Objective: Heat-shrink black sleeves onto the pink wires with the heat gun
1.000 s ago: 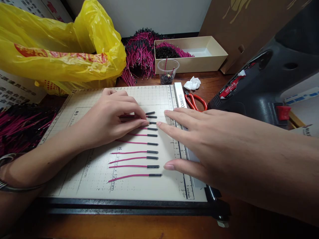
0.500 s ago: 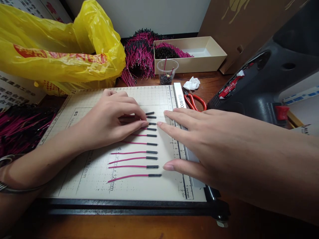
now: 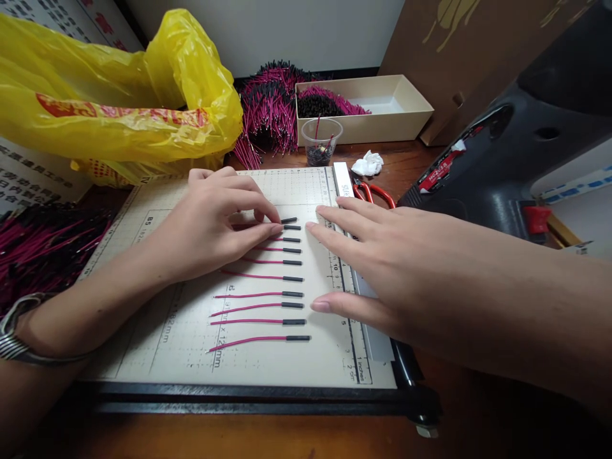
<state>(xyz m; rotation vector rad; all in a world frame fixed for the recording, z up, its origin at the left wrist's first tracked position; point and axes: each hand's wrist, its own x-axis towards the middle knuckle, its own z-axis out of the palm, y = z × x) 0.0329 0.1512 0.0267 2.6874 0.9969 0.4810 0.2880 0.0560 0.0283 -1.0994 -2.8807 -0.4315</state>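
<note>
Several pink wires with black sleeves [image 3: 292, 294] lie in a column on a cream cutting board [image 3: 268, 366], sleeves pointing right. My left hand [image 3: 222, 220] rests over the upper wires, thumb and index finger pinched on a pink wire near its black sleeve [image 3: 292, 227]; the wire's left part is hidden beneath the hand. My right hand [image 3: 382, 255] is spread over the board's right edge, holding nothing, its fingertips a little right of the sleeves.
Behind the board are a clear cup [image 3: 321, 141], a cream box [image 3: 373, 127] of wires, a wire heap [image 3: 270, 108], crumpled tissue [image 3: 368, 163] and red-handled pliers [image 3: 377, 193]. A yellow bag [image 3: 191, 95] stands back left, a dark tool [image 3: 507, 159] right, more wires [image 3: 43, 245] left.
My left fingertips have moved slightly up the column, uncovering more of the wires below. My right hand has shifted a little up, its fingers still spread.
</note>
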